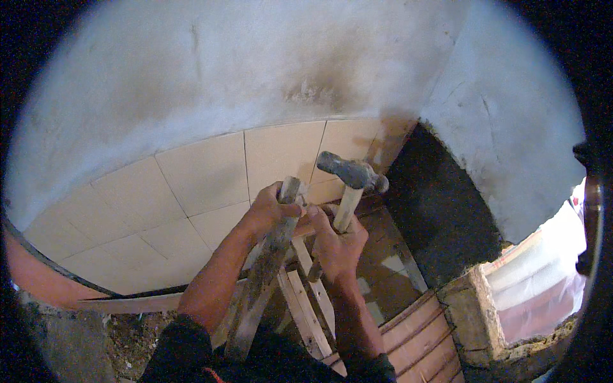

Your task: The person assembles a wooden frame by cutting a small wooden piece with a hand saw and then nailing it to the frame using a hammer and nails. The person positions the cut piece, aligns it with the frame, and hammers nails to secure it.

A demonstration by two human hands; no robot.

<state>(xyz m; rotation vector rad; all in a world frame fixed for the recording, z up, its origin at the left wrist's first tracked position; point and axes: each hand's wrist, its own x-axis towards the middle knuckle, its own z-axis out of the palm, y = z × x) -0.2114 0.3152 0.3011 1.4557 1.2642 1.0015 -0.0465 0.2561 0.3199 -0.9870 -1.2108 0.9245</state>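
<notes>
My left hand (267, 214) is closed around the upper end of a long, weathered wooden batten (265, 268), which slants down toward my body. In my right hand (337, 246) is a ball-peen hammer (352, 173), gripped by its pale wooden handle with the grey metal head up. The thumb and fingertips of that hand meet close to the left fingers, beside the batten's top. Whether something small is pinched there is too fine to make out. The hammer's head stays apart from the wood.
Ahead rises a wall with beige tiles (211, 182) below grey plaster (255, 70). Several pale timber pieces (303, 306) stand below my hands. A dark wall patch (440, 204) and a bright window opening (536, 281) lie to the right, above reddish ribbed boards (421, 338).
</notes>
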